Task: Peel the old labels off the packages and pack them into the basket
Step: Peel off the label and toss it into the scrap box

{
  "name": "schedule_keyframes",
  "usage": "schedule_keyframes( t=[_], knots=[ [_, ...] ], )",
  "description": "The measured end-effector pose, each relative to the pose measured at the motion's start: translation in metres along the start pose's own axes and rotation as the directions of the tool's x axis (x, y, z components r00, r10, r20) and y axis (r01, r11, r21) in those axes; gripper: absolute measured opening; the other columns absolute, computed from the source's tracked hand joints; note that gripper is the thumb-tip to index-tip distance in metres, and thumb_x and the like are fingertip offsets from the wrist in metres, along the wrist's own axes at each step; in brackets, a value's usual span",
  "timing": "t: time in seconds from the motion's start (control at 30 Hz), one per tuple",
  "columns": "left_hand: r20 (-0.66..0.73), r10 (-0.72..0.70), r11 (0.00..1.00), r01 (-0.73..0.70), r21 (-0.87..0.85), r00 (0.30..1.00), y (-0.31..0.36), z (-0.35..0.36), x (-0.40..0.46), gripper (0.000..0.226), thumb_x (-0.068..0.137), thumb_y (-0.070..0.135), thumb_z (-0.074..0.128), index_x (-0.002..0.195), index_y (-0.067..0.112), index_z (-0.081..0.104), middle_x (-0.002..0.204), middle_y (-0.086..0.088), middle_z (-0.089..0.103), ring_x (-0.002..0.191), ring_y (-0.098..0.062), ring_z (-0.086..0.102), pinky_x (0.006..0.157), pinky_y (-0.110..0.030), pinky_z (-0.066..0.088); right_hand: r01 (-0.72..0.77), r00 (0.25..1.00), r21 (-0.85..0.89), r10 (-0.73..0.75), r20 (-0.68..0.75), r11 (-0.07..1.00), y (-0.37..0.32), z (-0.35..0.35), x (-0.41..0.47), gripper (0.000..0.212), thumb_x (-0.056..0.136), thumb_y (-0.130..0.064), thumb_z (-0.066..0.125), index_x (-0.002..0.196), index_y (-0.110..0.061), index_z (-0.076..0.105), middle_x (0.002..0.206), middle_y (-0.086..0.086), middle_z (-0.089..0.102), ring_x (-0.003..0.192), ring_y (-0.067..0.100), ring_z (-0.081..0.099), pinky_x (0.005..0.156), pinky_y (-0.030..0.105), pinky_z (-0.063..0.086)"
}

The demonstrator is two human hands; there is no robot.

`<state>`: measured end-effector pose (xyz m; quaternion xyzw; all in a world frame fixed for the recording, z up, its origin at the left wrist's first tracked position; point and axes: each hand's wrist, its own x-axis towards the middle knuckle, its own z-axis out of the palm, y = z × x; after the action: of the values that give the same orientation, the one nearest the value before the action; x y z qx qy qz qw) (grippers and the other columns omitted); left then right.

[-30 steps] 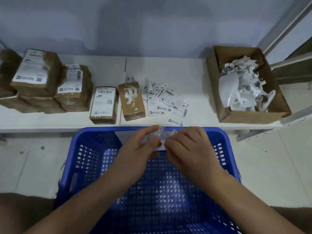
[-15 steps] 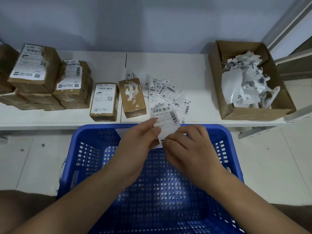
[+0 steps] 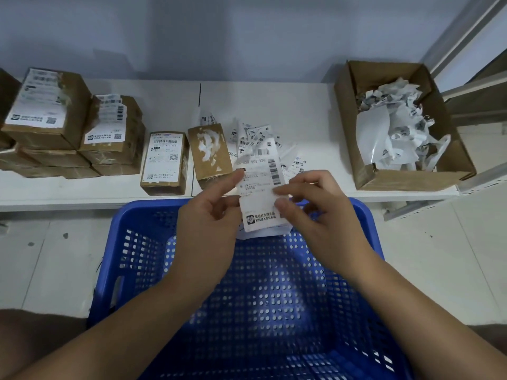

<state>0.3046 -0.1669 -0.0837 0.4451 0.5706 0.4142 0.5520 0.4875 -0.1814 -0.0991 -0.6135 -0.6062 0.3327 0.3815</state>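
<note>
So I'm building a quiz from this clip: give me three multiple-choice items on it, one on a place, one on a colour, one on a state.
1. Where is the open carton of peeled scraps?
A. On the shelf's right end
B. Inside the basket
C. On the floor

2. What colour is the basket?
A. Green
B. Blue
C. Grey

3. What state is the label in?
A. Stuck on a package
B. Lying in the basket
C. Held up by both hands

Answers:
1 A, the carton stands at the right of the shelf.
2 B, the basket is blue plastic.
3 C, the left hand and right hand pinch the label above the basket.
</note>
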Motion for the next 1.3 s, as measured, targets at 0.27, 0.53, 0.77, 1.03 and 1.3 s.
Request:
schedule_keyframes(
  t=[0.27,0.53,0.77,1.03,1.3],
  knots=[
    [0.092,-0.036,0.999,0.039,-0.032,0.995,-0.002,0.003,-0.002,0.033,0.098,0.006,0.063,0.118,0.030,0.072,0.093,0.017,0.078,0.089,-0.002,0.074,0.070,-0.016,0.058,-0.253,0.967,0.442,0.236,0.094,0.861,-0.008,-0.004,0.009,0.035,0.090,0.002,0.071,0.115,-0.021,0.071,0.091,-0.009,0.077,0.081,0.012,0.074,0.074,0.027,0.061],
    [0.142,-0.029,0.999,0.024,0.039,0.989,-0.011,0.001,0.010,0.037,0.099,-0.002,0.059,0.115,0.028,0.073,0.104,0.014,0.077,0.095,-0.005,0.074,0.076,-0.022,0.061,-0.191,0.981,0.273,0.173,0.089,0.943,0.005,-0.007,0.013,0.049,0.086,-0.002,0.076,0.124,-0.031,0.067,0.063,-0.011,0.057,0.060,0.008,0.051,0.066,0.027,0.057],
    [0.229,-0.023,0.934,-0.061,0.352,0.973,-0.020,-0.007,0.018,0.032,0.103,0.006,0.051,0.104,0.032,0.069,0.102,0.013,0.075,0.075,0.001,0.072,0.053,-0.023,0.054,-0.167,0.984,0.078,0.161,0.075,0.983,0.011,-0.004,0.014,0.053,0.088,-0.009,0.078,0.130,-0.038,0.065,0.085,0.016,0.067,0.072,0.027,0.062,0.071,0.042,0.061],
    [0.098,0.017,0.811,-0.071,0.580,0.995,-0.036,-0.027,0.055,0.033,0.098,0.019,0.060,0.125,0.038,0.061,0.116,0.013,0.064,0.107,-0.002,0.060,0.078,-0.026,0.050,-0.237,0.964,-0.143,0.250,0.084,0.961,0.008,-0.015,0.011,0.052,0.090,-0.012,0.076,0.135,-0.032,0.063,0.082,-0.003,0.070,0.074,0.001,0.067,0.057,0.013,0.050],
    [-0.083,-0.097,0.634,0.126,0.763,0.992,-0.046,0.003,0.145,0.079,0.089,0.046,0.067,0.156,0.027,0.029,0.160,-0.014,0.024,0.144,-0.039,0.028,0.115,-0.054,0.032,-0.234,0.959,-0.242,0.264,0.098,0.941,0.004,-0.026,0.010,0.067,0.083,-0.013,0.082,0.142,-0.032,0.057,0.104,-0.012,0.063,0.074,-0.012,0.058,0.057,-0.001,0.042]
  ],
)
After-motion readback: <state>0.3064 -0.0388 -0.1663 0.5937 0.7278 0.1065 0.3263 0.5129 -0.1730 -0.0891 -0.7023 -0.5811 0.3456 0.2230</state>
